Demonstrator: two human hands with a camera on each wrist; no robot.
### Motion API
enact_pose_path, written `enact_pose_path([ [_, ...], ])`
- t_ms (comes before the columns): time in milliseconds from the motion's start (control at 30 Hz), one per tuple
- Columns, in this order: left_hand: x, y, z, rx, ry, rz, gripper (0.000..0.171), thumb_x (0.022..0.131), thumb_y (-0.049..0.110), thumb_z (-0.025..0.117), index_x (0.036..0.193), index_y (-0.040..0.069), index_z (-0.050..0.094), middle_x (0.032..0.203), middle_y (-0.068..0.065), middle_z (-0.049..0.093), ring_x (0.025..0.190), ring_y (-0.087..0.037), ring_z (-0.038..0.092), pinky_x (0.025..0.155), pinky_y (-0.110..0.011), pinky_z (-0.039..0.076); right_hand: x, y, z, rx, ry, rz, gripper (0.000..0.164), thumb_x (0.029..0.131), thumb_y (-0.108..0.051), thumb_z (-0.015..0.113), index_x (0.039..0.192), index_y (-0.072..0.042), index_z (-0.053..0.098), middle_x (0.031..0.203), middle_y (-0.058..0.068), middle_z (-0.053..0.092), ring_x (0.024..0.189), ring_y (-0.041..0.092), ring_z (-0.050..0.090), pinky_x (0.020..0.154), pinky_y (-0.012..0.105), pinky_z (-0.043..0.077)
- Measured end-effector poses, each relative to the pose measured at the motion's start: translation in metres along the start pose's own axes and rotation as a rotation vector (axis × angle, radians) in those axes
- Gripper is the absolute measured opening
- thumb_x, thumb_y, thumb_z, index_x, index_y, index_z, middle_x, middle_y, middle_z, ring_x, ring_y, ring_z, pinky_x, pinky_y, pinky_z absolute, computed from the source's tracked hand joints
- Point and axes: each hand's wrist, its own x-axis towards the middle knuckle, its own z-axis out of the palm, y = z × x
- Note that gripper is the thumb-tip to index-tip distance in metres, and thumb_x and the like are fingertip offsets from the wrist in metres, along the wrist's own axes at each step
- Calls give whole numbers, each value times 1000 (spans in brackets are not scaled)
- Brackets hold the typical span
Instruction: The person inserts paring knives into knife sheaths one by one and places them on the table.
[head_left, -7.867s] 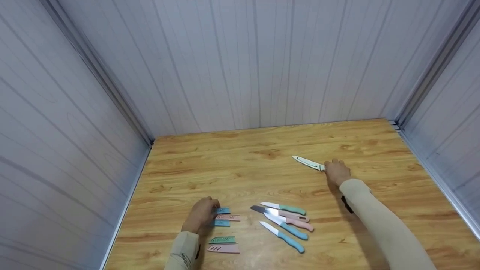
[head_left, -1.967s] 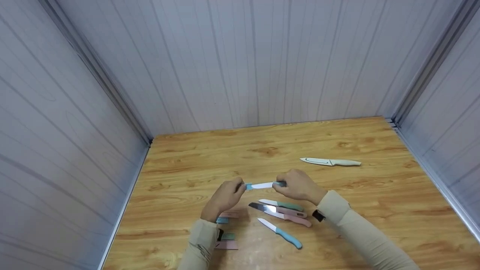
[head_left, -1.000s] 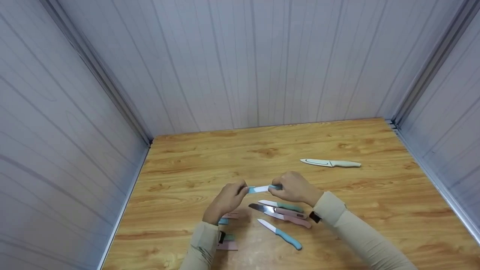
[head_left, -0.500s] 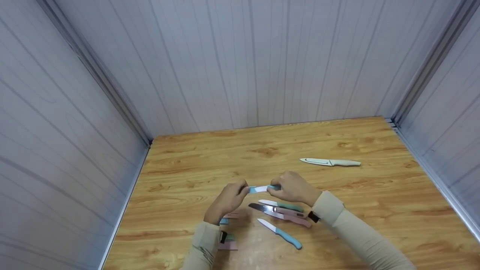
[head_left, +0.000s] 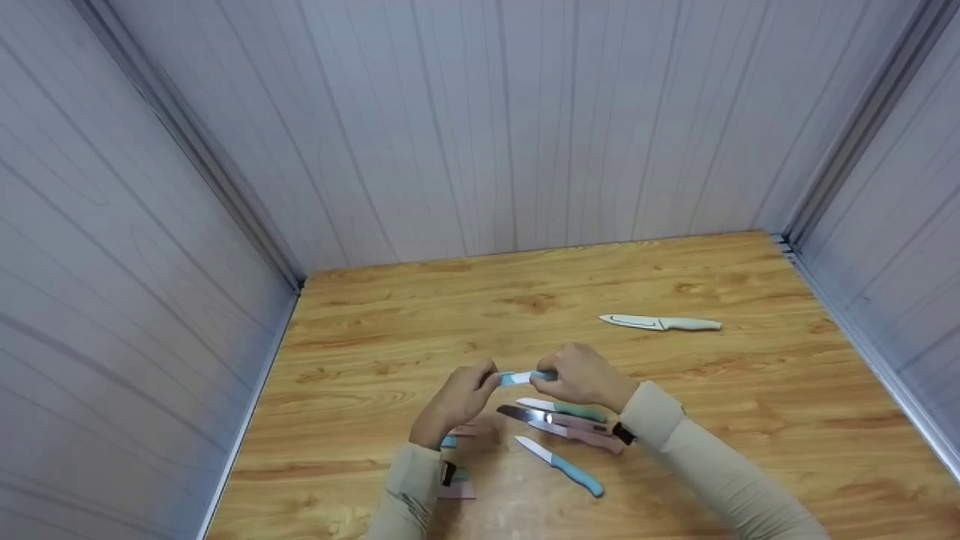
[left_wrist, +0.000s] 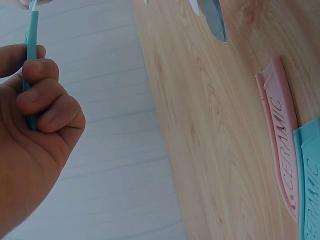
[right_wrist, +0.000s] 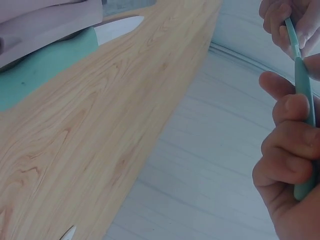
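Sheath [left_wrist: 31, 37], blue, was found gripped in the left hand [head_left: 456, 396]; I observed the right hand [head_left: 586, 375] clenched around the handle of a blue knife [right_wrist: 302, 80], its white blade [head_left: 522, 378] partly inside the sheath. Both items were held above the worktop [head_left: 420, 322], where a green-handled knife [head_left: 581, 412] lay nearest them. I logged a second blue knife [head_left: 576, 475] lower in the head view and a white knife [head_left: 690, 325] well apart, toward the right.
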Motion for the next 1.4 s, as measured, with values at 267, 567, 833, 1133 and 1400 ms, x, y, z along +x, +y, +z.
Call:
enact_pose_path([
  [267, 0, 1, -1, -2, -16, -1, 21, 103, 22, 41, 93, 10, 55, 70, 6, 42, 60, -9, 39, 57, -25, 36, 2, -1, 1, 0, 10, -10, 27, 91, -29, 58, 68, -16, 61, 52, -13, 38, 45, 0, 33, 44, 19, 28],
  [567, 0, 2, 1, -37, -32, 12, 23, 103, 24, 40, 92, 9, 54, 68, 6, 40, 57, -8, 35, 55, -24, 33, 4, -3, 3, -18, 29, -39, 25, 91, -29, 58, 75, -12, 69, 54, -12, 45, 46, 1, 36, 44, 19, 30],
  [833, 1, 5, 1, -30, -31, -1, 22, 103, 24, 40, 91, 11, 53, 69, 6, 40, 58, -9, 37, 56, -24, 34, 5, -4, 2, -23, 12, -17, 26, 91, -31, 57, 74, -13, 68, 54, -12, 40, 47, 2, 35, 45, 20, 29],
  [1133, 3, 6, 2, -26, -29, -4, 24, 103, 25, 41, 91, 10, 55, 70, 6, 41, 60, -9, 39, 56, -25, 35, 6, -6, 1, -24, 23, -38, 28, 92, -30, 57, 69, -15, 63, 51, -13, 33, 45, 1, 31, 44, 20, 25],
  [1400, 5, 8, 1, 12, -28, -4, 22, 103, 24, 41, 92, 11, 55, 71, 5, 43, 62, -10, 40, 59, -26, 36, 6, -6, 0, -16, 8, -16, 28, 92, -30, 56, 69, -15, 61, 51, -13, 31, 44, 1, 30, 43, 20, 24],
])
